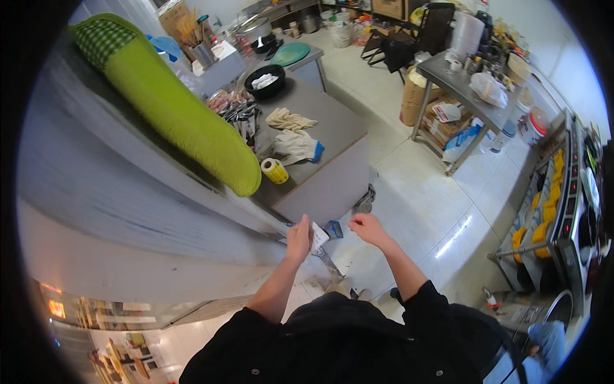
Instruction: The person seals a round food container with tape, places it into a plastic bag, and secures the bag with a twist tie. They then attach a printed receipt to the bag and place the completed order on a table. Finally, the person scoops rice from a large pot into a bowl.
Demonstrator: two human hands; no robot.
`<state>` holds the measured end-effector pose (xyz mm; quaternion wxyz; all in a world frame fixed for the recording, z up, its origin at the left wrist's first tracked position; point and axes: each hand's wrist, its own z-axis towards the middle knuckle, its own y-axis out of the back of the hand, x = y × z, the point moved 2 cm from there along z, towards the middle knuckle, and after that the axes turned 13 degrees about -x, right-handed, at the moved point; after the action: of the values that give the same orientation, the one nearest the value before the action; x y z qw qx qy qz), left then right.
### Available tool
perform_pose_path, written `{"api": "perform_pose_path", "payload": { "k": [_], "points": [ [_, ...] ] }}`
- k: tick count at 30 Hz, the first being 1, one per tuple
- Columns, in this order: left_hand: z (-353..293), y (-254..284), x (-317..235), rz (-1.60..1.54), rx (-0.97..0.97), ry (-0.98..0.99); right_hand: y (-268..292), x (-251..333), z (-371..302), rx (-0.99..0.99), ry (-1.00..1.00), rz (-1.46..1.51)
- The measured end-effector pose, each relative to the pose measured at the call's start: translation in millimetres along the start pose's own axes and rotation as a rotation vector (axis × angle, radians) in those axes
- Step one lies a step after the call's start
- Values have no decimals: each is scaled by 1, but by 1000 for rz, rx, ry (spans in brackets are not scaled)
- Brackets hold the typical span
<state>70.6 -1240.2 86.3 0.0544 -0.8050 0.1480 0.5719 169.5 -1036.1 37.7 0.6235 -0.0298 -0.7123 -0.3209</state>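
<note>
In front of my body, my left hand holds a small white printed slip or packet against its inner side, the fingers pointing up. Just right of the slip is a blue item; whether it touches the slip or lies lower down I cannot tell. My right hand is apart from the left, its fingers curled together; anything inside them is hidden. Beyond the hands, a grey worktable bears a roll of yellow labels, a white glove with a blue cuff and a cream glove.
A long green padded cover lies along the ledge at left. Farther back on the worktable stand a black bowl and a green round lid. A metal side table and a rack with yellow parts stand at right.
</note>
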Motion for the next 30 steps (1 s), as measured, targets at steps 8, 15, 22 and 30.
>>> {"api": "perform_pose_path", "payload": {
  "k": [8,15,22,30],
  "points": [
    [133,-3,-38,655,-602,-410,-89,45,158,-85,237,141],
    [176,-5,-29,842,-734,-343,-157,50,225,-118,487,155],
    [193,1,-32,820,-814,-335,-178,53,245,-48,544,214],
    [191,11,-40,869,-997,-318,-173,58,263,45,593,271]
  ]
}}
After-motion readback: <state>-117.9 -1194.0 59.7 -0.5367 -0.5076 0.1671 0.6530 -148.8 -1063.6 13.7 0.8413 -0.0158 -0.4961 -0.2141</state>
